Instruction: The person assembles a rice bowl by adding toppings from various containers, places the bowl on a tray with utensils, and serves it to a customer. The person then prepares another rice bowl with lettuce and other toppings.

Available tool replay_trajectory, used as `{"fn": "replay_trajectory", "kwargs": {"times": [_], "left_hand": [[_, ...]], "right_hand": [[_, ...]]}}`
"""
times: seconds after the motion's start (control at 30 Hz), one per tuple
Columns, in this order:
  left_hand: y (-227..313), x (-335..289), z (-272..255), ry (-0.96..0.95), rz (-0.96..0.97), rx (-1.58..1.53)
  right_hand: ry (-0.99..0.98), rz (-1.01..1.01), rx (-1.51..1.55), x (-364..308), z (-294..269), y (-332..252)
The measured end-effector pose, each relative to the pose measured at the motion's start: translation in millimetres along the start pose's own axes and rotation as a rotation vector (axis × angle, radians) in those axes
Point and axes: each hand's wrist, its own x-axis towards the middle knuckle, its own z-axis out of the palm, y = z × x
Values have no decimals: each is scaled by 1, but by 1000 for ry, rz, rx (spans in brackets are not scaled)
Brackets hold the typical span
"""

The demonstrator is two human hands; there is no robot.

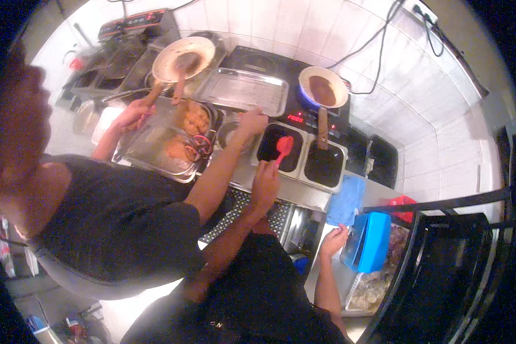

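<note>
My left hand is closed round the handle of a red spoon. Its head sits over a dark rectangular container set in the counter. A second dark-filled container adjoins it on the right. My right hand, fingers curled, is beside a blue cloth and a blue plastic bin; whatever its fingers hold, if anything, is hidden. To the left a co-worker's hand grips the wooden handle of a pan. The co-worker's other hand reaches near a metal tray.
A pan of brown sauce stands on the hob, its wooden handle pointing toward me. Trays of orange-brown fried food and tongs lie at left. A black rack rises at right, beside a tray of pale food. Cords hang along the wall.
</note>
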Motion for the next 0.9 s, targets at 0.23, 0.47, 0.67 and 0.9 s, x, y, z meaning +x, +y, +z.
{"fn": "replay_trajectory", "kwargs": {"times": [0.23,0.47,0.67,0.9], "left_hand": [[-34,11,2,14,177,244],[-126,32,31,-52,152,454],[-99,30,33,-141,138,390],[-82,42,18,-134,-16,176]], "right_hand": [[-29,45,76,-2,-5,-7],[-54,19,107,0,-2,-13],[-22,52,70,-1,-7,3],[-39,38,61,0,-6,-2]]}}
